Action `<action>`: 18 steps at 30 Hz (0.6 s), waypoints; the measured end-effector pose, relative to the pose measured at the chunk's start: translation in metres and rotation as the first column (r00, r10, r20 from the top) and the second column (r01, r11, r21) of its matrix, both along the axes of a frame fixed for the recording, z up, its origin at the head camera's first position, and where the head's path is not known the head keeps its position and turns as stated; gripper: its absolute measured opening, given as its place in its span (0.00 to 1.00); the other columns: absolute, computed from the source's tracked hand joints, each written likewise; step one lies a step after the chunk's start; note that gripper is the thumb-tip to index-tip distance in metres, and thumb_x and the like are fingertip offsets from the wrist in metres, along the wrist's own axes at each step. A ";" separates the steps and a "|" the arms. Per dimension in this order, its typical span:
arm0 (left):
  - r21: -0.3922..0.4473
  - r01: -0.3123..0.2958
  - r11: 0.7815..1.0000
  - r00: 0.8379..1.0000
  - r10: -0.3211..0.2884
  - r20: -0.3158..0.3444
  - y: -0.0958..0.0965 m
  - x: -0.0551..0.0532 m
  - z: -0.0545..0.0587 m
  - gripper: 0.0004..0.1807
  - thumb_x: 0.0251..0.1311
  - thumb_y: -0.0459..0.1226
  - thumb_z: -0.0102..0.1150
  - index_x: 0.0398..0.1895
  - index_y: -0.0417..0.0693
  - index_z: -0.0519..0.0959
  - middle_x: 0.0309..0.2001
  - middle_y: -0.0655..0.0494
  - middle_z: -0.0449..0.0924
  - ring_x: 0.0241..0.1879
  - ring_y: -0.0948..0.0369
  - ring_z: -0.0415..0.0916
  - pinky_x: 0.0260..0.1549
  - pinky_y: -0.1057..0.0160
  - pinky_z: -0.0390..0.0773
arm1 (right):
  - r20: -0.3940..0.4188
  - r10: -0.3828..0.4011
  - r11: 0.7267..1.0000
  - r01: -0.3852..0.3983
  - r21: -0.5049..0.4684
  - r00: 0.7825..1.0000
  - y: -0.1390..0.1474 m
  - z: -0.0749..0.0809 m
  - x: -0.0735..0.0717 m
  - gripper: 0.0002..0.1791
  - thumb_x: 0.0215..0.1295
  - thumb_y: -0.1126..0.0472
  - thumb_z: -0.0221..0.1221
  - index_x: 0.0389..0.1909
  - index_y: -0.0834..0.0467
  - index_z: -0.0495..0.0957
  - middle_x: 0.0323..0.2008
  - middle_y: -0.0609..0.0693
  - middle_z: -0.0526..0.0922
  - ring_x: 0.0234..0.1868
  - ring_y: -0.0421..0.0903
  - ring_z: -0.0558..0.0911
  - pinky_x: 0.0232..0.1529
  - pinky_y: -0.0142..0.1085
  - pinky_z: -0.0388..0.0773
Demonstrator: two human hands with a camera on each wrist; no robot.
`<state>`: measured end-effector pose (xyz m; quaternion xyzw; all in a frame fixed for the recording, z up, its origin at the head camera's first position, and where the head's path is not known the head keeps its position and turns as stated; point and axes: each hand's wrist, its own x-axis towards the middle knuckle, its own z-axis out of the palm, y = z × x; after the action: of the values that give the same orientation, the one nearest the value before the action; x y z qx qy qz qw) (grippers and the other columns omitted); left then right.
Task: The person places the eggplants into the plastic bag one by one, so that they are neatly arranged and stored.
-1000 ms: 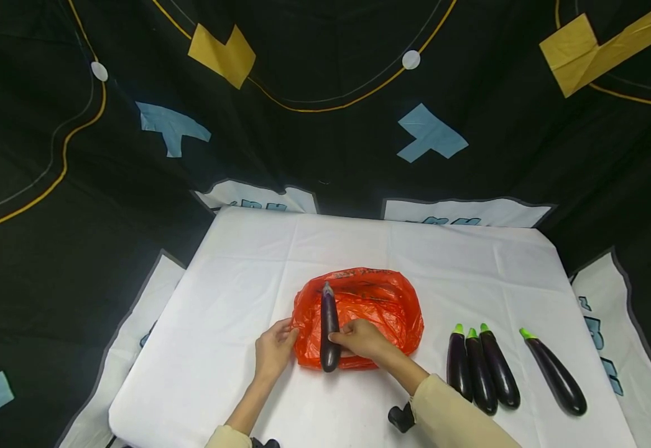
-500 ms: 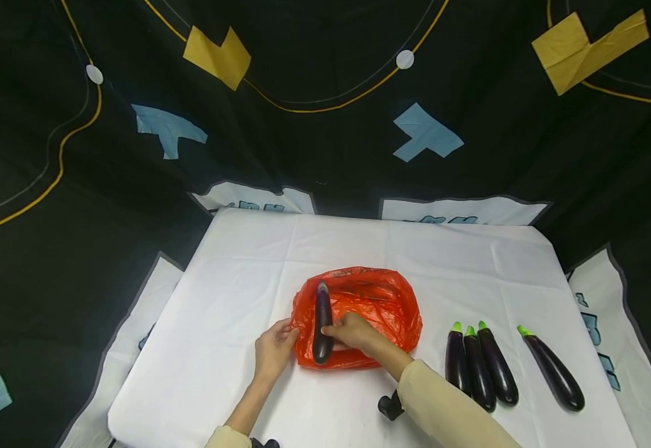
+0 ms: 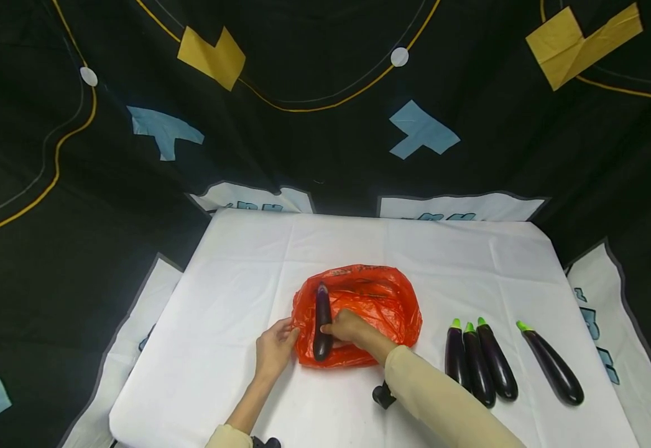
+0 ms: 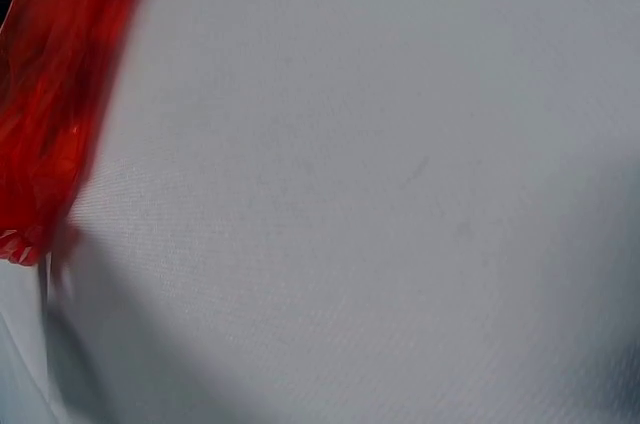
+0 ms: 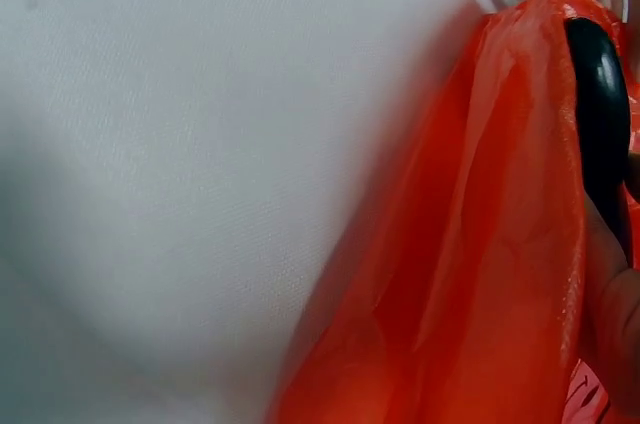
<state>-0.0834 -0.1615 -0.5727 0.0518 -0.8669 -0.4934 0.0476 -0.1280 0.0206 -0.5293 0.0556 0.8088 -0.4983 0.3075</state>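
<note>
A red plastic bag [image 3: 413, 314] lies spread open at the middle of the table. My left hand [image 3: 273, 351] pinches its left rim between thumb and fingers. Inside the bag's left part, my right hand [image 3: 352, 327] grips a dark purple eggplant [image 3: 322, 314] around its lower half, its narrow end pointing away from me. The right wrist view shows the glossy black end of that eggplant [image 5: 598, 94] just behind the raised bag wall [image 5: 480, 244]. In the left wrist view only the bag's edge [image 4: 50, 94] appears, at the far left.
To the right of the bag, three eggplants [image 3: 479, 367] lie side by side, green stems away from me. A further eggplant [image 3: 554, 367] lies apart at their right. A white cloth covers the table [image 3: 235, 261]; a black patterned curtain [image 3: 325, 155] hangs behind.
My right hand has lowered the eggplant into the bag, moving it slightly left. The left hand keeps its place on the rim. The head view has shifted a little.
</note>
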 end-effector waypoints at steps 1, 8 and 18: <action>0.002 0.000 1.000 1.000 0.000 -0.007 0.000 0.000 0.000 0.14 0.59 0.33 0.64 0.48 0.42 0.81 0.36 0.52 0.84 0.35 0.59 0.82 0.32 0.68 0.82 | 0.002 0.006 1.000 -0.006 0.021 1.000 -0.001 0.000 -0.001 0.10 0.61 0.63 0.62 0.34 0.67 0.74 0.22 0.55 0.80 0.26 0.50 0.84 0.33 0.40 0.83; 0.008 -0.011 1.000 1.000 0.011 -0.028 0.002 -0.001 0.002 0.14 0.57 0.32 0.64 0.47 0.40 0.81 0.35 0.50 0.84 0.34 0.58 0.83 0.31 0.68 0.82 | 0.000 0.026 0.998 -0.026 0.065 1.000 -0.011 0.002 -0.003 0.12 0.60 0.64 0.63 0.36 0.69 0.72 0.24 0.57 0.78 0.26 0.50 0.82 0.34 0.41 0.83; 0.011 -0.004 1.000 1.000 0.004 -0.006 0.005 -0.002 0.006 0.14 0.57 0.31 0.64 0.48 0.39 0.81 0.36 0.49 0.84 0.35 0.57 0.82 0.33 0.67 0.82 | -0.013 0.048 0.996 -0.046 0.080 0.999 -0.016 -0.004 -0.008 0.10 0.58 0.68 0.64 0.33 0.68 0.73 0.24 0.56 0.78 0.26 0.49 0.82 0.32 0.41 0.84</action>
<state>-0.0852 -0.1570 -0.5672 0.0524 -0.8640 -0.4981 0.0510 -0.1362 0.0046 -0.5337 0.0450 0.8314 -0.4586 0.3105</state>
